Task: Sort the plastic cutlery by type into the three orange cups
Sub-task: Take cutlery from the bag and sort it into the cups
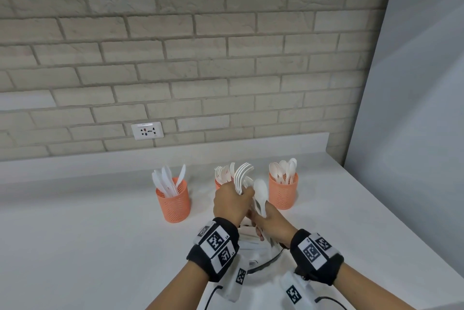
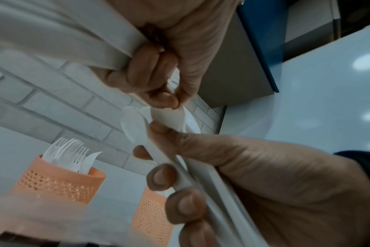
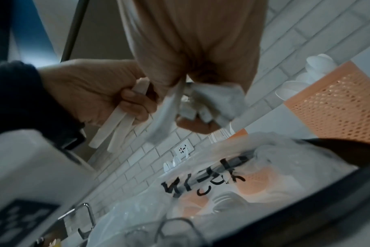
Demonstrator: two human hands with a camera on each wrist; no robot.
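Observation:
Three orange mesh cups stand in a row on the white counter (image 1: 100,234). The left cup (image 1: 173,203) holds knives, and the right cup (image 1: 283,194) holds spoons. The middle cup (image 1: 219,183), partly hidden behind my hands, holds forks. In front of the middle cup my left hand (image 1: 233,203) grips a bundle of white forks (image 1: 243,175) by the handles, tines up. Touching it, my right hand (image 1: 270,220) grips several white spoons (image 1: 259,190). In the left wrist view my left fingertips (image 2: 166,100) pinch the bowl of one spoon (image 2: 169,117) in that bundle.
A clear plastic bag (image 3: 201,183) with black writing lies on the counter under my hands, with more white cutlery (image 1: 247,231) beside it. A brick wall with a socket (image 1: 147,130) runs behind the cups. A white panel (image 1: 414,108) closes off the right side.

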